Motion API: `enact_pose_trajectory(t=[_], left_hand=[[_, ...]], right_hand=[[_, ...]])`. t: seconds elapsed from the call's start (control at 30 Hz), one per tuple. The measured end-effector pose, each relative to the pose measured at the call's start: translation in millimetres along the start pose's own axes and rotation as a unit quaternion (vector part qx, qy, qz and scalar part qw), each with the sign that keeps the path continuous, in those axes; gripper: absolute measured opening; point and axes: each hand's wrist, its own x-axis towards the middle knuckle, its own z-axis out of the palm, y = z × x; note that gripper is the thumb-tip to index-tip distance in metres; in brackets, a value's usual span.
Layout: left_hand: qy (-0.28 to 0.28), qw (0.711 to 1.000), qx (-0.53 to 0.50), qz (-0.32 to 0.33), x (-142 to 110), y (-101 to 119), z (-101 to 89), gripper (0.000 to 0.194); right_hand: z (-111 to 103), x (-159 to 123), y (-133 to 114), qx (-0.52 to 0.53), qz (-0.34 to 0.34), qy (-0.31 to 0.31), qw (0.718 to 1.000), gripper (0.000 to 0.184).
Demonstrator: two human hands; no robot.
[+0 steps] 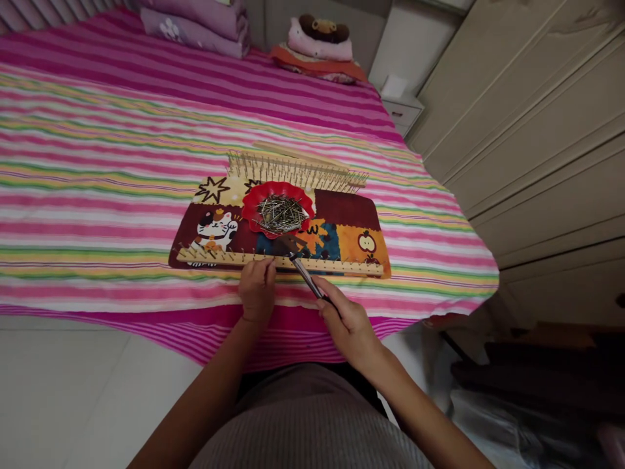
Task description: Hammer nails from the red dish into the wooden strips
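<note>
Striped bed bears mat; wood strip lies along mat's near edge, red bowl of nails beyond; right hand grips hammer, head near strip; left hand at strip, its grip cannot be told

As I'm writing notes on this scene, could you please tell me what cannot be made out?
All in the head view:
Handle end of the hammer: hidden by the right grip.
What, if anything, the left grip pinches: too small, behind its fingers.
How many nails lie in the red bowl: they overlap.
Purple bedding's top: cut off by the upper edge.
</note>
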Motion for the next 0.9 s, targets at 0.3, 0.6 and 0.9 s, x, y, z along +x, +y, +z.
enact_pose_trajectory(t=[0.3,0.6,0.9], left_hand=[[-0.021,1.0,-0.004,-0.008,-2.7,-2.2,2.7,0.021],[-0.04,0.998,-0.009,-0.053,-1.3,2.0,-0.1,0.02],[-0.061,0.998,-0.027,-0.021,0.2,-2.6,-5.9,0.018]], right_hand=[[-3.9,6.2,-14.6,-0.046,-0.011,0.012,0.999,0.044],[-1.7,-1.4,-8.2,-0.068,-0.018,-0.022,0.997,0.046],[-15.6,-57.2,57.9,-0.199,-0.019,-0.065,0.978,0.042]])
